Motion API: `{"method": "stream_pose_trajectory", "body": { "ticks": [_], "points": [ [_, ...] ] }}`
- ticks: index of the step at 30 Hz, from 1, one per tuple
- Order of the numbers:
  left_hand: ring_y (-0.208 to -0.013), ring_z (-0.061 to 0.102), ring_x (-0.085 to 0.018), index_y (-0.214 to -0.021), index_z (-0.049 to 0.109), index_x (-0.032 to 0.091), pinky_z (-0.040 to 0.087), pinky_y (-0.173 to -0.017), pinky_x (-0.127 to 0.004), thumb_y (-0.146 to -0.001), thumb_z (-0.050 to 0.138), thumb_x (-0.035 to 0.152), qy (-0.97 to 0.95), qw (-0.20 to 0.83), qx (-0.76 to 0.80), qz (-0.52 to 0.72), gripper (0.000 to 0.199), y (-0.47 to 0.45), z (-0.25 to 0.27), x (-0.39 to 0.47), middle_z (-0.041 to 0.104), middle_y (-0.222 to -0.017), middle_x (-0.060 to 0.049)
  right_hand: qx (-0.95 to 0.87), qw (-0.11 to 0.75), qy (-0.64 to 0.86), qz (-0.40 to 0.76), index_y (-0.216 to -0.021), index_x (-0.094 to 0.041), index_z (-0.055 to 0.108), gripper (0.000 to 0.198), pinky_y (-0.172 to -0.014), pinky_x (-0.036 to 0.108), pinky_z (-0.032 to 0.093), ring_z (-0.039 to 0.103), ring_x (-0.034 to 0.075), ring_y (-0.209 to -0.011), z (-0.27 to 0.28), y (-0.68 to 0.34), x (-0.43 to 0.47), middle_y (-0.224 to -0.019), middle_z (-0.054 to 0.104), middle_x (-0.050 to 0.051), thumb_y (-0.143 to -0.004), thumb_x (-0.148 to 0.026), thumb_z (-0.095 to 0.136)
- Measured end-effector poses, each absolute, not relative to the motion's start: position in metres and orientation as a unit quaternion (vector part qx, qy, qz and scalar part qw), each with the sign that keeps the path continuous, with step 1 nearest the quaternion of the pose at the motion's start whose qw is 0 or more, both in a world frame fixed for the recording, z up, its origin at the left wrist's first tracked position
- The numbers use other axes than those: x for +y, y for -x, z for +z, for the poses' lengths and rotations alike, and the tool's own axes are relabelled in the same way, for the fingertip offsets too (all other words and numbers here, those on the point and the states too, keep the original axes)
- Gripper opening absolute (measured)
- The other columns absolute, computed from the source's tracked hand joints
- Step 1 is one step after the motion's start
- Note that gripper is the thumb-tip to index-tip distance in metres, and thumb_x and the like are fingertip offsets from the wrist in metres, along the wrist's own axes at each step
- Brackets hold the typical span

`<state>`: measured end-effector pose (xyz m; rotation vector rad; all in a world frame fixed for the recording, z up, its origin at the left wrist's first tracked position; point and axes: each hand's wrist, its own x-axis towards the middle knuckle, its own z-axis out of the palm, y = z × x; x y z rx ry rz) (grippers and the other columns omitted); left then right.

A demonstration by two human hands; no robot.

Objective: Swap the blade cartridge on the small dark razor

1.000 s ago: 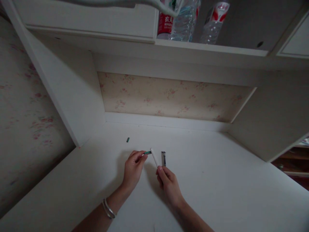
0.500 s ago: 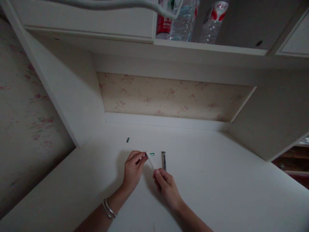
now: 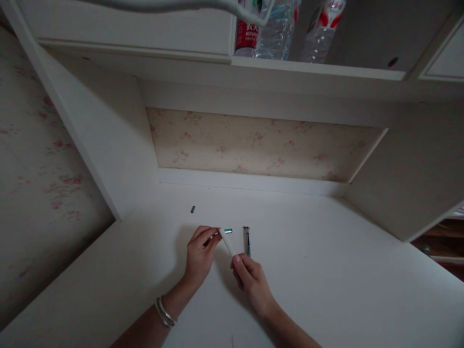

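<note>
Left grip point(image 3: 198, 256) pinches a small green strip point(image 3: 228, 231), right grip point(image 3: 252, 280) clasps a slim white rod point(image 3: 227, 243) across it, joining unconfirmed, and a dark-green rectangular piece point(image 3: 193, 209) lies apart beyond both at eleven o'clock.

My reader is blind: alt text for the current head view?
The left hand pinches a small green, dark-edged strip; a slim white stick in the right hand crosses in front. A thin silvery tool lies on the white desk.

Red bottle label point(image 3: 247, 38): "NONGFU" — Chinese characters above it, partly covered; smaller print below, blurred.
Red-and-white bottle label point(image 3: 330, 15): lettering — too unclear to read.
</note>
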<state>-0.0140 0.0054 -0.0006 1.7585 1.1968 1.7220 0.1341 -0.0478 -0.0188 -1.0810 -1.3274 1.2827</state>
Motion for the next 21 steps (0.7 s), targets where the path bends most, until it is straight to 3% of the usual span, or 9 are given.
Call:
{"method": "stream_pose_trajectory", "body": {
  "ticks": [21],
  "points": [
    [-0.070,0.056,-0.011,-0.086,0.068,0.020,0.046,-0.061,-0.021,-0.084,0.059,0.023,-0.652,0.158,0.417,0.614,0.010,0.0148,0.0004,0.0023,0.058,-0.082,-0.001,-0.522,0.481,0.425,0.562,-0.071,-0.017,0.050,0.044,-0.040,0.020,0.017,0.025,0.007,-0.044,-0.0218,-0.1345,-0.0469,-0.050,0.032,-0.007,-0.087,-0.058,0.047]
  ]
}}
